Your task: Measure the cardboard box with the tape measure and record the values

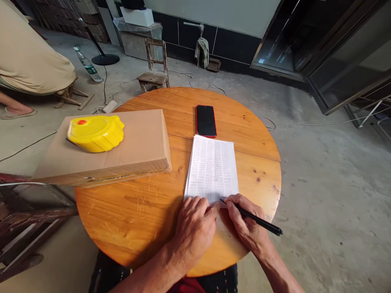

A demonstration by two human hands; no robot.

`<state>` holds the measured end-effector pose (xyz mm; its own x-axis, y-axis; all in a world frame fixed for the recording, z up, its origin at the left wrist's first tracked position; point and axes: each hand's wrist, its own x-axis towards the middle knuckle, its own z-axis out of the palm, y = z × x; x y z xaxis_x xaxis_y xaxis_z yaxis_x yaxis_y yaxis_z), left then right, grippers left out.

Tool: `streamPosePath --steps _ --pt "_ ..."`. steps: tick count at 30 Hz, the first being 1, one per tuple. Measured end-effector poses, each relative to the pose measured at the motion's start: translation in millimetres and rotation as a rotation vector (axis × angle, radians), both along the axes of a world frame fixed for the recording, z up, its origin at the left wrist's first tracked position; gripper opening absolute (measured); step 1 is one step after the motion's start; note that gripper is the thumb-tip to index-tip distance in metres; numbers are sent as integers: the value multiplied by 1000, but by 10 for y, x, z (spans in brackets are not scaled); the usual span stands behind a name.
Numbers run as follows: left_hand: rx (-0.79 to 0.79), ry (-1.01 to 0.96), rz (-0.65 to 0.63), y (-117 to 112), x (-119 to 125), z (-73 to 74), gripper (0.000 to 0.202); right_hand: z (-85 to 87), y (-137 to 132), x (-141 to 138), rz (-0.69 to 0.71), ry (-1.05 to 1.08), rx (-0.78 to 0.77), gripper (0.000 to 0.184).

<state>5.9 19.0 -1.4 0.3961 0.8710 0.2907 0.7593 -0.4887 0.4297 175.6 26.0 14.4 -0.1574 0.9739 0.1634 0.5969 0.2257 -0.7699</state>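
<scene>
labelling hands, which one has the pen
The right hand: it grips the black pen, while the left hand, at the near edge of the paper, holds none.

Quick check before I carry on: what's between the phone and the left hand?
In the head view, the handwritten paper lies between the phone and the left hand, which rests at its near edge.

Home, apparently (low wooden chair)
</scene>
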Motion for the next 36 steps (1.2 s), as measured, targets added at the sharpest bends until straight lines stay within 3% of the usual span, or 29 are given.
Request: streamPosePath --steps 36 --pt "-13 -14 -4 -4 -17 0 24 -7 -22 -7 2 -10 -14 15"
